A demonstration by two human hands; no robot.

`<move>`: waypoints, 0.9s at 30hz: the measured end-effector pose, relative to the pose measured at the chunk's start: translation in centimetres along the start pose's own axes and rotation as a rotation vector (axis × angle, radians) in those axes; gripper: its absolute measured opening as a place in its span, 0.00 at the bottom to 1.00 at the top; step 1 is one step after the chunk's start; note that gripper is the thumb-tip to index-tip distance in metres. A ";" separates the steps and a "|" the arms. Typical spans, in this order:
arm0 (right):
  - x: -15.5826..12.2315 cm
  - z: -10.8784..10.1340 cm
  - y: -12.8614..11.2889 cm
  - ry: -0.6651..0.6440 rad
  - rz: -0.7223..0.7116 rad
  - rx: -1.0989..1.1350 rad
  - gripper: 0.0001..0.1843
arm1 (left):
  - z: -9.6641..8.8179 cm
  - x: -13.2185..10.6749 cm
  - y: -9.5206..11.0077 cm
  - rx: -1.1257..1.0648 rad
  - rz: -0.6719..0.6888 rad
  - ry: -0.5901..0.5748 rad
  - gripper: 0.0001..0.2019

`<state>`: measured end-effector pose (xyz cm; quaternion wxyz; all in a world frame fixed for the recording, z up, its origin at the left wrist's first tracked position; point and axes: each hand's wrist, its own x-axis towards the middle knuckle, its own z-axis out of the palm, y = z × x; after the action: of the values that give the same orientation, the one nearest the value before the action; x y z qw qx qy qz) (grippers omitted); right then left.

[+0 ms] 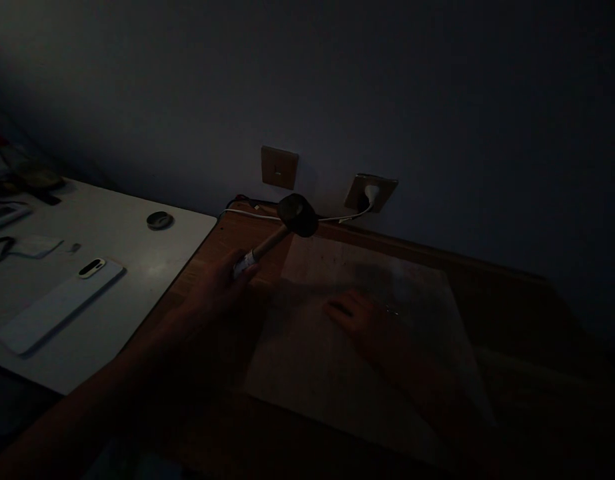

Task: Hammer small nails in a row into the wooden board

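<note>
My left hand [227, 283] is wrapped round the handle of a mallet [298, 215] with a dark, thick head and a pale label on its handle. The mallet is held up, tilted, with its head toward the wall. Low over a pale sheet [307, 360], my right hand [360, 317] has bent fingers, with thumb and forefinger close together. Whatever they may hold is lost in the dark. Beside that hand a small shiny metal thing [392, 310] shows, too dim to name.
A white tabletop [152, 267] to the left bears a white phone [62, 307] and a round dark lid-like thing [160, 220]. Behind the brown wooden table [512, 320] are a wall plate [279, 167], a socket [360, 190] with a white plug, and a white cable [252, 213].
</note>
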<state>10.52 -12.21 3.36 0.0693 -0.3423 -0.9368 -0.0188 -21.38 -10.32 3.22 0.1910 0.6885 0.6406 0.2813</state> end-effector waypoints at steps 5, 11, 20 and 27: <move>1.4 -0.3 1.2 -0.026 -0.118 -0.017 0.19 | 0.4 0.1 -0.3 -0.016 -0.075 -0.031 0.22; 3.8 0.7 5.1 0.065 0.137 0.410 0.16 | 0.7 -0.1 -0.8 0.018 -0.047 -0.188 0.19; 8.8 2.9 7.6 0.216 0.417 0.600 0.08 | 0.6 -0.3 -0.8 -0.012 -0.060 -0.206 0.19; 9.2 3.2 8.0 0.150 0.341 0.434 0.06 | 0.6 -0.2 -0.9 -0.045 -0.042 -0.190 0.22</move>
<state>8.32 0.02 1.36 0.2122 -0.4699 -0.8400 0.1690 -21.65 -10.34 2.18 0.2719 0.6941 0.6275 0.2250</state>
